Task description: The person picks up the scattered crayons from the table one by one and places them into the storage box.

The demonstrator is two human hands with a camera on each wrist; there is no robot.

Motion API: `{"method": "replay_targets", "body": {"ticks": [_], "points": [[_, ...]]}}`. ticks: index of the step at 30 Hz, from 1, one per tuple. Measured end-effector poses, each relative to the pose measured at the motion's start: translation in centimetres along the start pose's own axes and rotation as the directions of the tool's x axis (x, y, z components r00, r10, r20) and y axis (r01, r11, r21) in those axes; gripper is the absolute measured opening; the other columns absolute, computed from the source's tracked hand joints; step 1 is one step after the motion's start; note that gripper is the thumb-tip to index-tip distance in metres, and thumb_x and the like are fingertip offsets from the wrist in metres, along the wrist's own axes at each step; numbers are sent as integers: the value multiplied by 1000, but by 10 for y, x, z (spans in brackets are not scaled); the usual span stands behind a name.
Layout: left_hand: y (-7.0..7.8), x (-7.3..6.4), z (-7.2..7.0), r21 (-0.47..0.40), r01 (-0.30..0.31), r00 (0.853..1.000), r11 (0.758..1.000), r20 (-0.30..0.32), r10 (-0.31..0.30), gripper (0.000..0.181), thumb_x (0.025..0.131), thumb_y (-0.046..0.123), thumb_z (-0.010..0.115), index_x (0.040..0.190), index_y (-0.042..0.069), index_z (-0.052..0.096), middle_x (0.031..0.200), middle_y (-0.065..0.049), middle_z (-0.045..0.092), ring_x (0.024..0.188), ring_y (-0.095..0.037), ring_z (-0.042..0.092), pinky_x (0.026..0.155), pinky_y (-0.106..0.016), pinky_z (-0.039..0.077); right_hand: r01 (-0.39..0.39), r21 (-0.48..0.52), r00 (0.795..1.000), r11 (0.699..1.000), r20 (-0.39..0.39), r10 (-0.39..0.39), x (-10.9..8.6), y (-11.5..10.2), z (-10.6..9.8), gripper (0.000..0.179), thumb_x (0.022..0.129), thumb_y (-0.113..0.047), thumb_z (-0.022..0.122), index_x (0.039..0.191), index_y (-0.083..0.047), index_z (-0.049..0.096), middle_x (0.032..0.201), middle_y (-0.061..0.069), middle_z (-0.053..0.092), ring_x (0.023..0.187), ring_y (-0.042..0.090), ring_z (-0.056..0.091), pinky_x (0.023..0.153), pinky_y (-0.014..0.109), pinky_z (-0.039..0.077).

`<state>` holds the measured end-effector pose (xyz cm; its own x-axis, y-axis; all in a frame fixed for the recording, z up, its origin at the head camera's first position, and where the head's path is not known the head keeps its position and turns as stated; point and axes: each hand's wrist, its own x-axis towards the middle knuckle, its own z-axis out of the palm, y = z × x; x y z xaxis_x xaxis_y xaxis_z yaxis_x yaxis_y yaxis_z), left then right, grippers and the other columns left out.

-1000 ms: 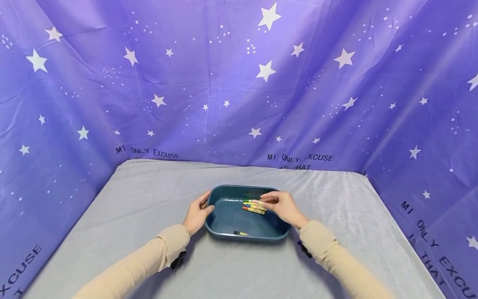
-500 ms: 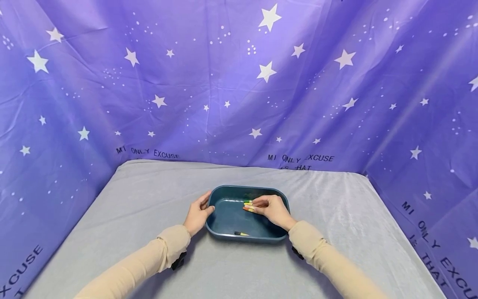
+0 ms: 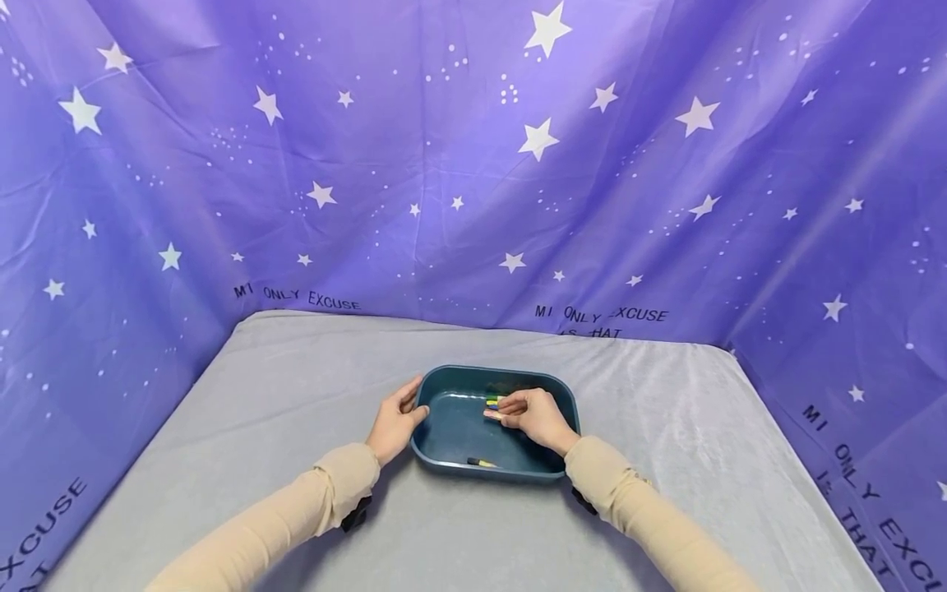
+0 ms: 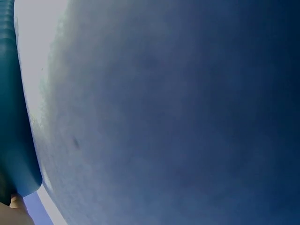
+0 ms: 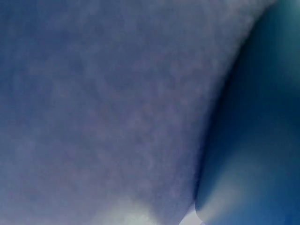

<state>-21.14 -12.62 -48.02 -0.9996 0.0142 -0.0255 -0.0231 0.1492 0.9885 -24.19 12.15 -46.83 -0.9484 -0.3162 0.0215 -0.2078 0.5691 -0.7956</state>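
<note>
A dark teal plastic basin [image 3: 447,436] stands mid-table in the head view. At its left end my left hand [image 3: 392,423] grips the wall, thumb over the rim and fingers along the outside. Inside the basin, toward the back right, my right hand [image 3: 540,418] pinches several crayons [image 3: 491,413] between thumb and fingers; only their green, yellow, blue and orange ends show. One black-tipped crayon [image 3: 481,462] lies apart by the basin's front wall. The left wrist view catches the basin's side [image 4: 16,126] and a bit of a finger [image 4: 17,202].
Grey cloth [image 3: 311,370] covers the table around the basin. Behind and on both sides hangs a purple curtain [image 3: 414,164] with white stars and lettering. The basin's outer wall [image 5: 262,140] fills the right of the right wrist view.
My right hand has moved left and down over the crayons, and its fingers have closed on them. The left hand keeps its grip on the basin. The head view has shifted slightly.
</note>
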Motion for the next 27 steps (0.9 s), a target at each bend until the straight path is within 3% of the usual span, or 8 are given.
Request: {"method": "replay_targets", "body": {"ticks": [7, 27], "points": [[6, -3, 0, 4, 2, 1000, 1000, 5, -2, 58, 86, -5, 54, 141, 2, 35, 142, -19, 39, 129, -29, 39, 102, -42, 38, -42, 24, 999, 999, -33, 43, -2, -3, -1, 22, 75, 1, 70, 97, -3, 71, 86, 7, 71, 79, 18, 68, 69, 27, 56], [2, -1, 1, -4, -5, 1000, 1000, 12, 5, 58, 87, -5, 53, 141, 3, 34, 142, -18, 38, 128, -29, 40, 100, -42, 41, -2, 146, 1000, 989, -5, 2, -9, -6, -8, 23, 80, -8, 69, 103, -4, 69, 97, 9, 70, 88, 18, 66, 71, 25, 55]]}}
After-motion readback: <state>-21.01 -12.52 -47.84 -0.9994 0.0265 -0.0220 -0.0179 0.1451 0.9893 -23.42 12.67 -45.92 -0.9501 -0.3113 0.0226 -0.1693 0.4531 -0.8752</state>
